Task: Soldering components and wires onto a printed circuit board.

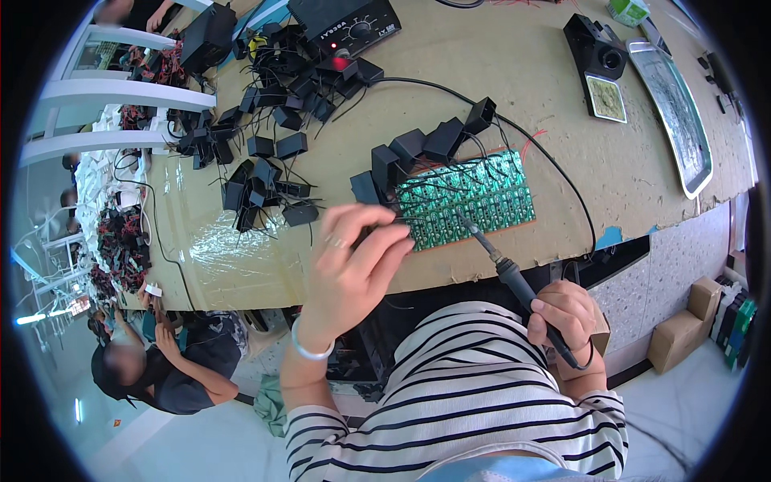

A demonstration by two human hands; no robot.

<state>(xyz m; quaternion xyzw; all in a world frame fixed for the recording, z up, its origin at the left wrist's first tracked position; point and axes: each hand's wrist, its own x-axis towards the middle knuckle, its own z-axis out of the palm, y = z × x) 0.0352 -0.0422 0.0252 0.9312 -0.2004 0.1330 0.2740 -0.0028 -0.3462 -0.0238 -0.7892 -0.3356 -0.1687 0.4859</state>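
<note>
A soldering iron (522, 287) is gripped in my right hand (566, 315), its metal tip touching or just above a green circuit board (490, 221). My left hand (353, 261) reaches the left end of the board, thumb and fingers pinched on what looks like a thin black wire. Along the board's far edge stand several black boxes (444, 140), their dark wires lying over the board. Which solder point the tip is on cannot be made out.
A soldering station (345, 24) stands at the back, its cable (554, 165) curving round the board. Piled black boxes (261, 189) with wires lie left. At right are an iron stand with a sponge (606, 98) and a metal tray (679, 120). Another person (173, 361) sits at left.
</note>
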